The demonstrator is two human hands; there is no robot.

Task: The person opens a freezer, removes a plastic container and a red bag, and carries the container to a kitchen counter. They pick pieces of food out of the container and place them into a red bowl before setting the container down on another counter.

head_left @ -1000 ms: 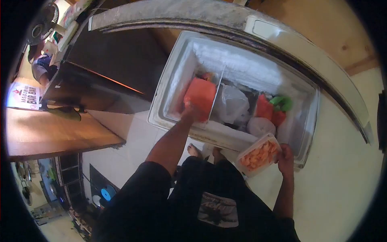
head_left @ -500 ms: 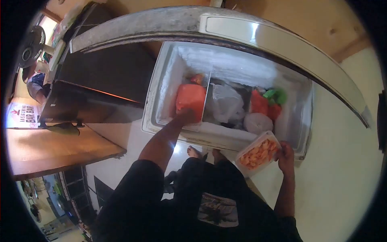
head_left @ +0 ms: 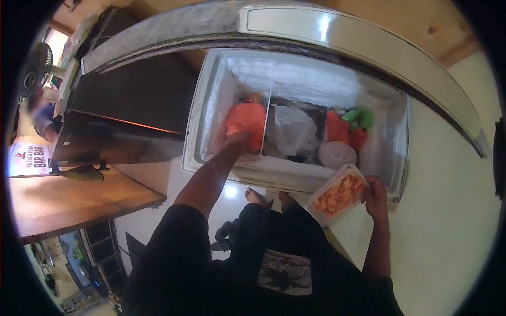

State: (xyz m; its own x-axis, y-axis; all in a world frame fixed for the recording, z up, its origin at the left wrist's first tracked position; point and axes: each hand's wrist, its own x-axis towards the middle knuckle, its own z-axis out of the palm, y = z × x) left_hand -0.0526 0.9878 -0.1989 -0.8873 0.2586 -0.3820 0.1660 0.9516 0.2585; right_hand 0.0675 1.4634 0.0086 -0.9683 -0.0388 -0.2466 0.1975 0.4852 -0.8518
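Note:
An open chest freezer with frosted walls stands in front of me. My left hand reaches into its left compartment, fingers closed on the near side of a red plastic bag; the fingertips are partly hidden. My right hand grips the right edge of a clear plastic tub, held tilted over the freezer's front right rim. Orange-coloured pieces of food fill the tub; I cannot make out their kind.
Past a thin divider lie a white plastic bag, a round whitish bag, a red bag and a green bag. The raised freezer lid arches above. A dark cabinet stands left; a person is beyond it.
My left hand has shifted slightly on the red bag, whose top looks more bunched. The tub in my right hand stays nearly in place. The view has moved a little.

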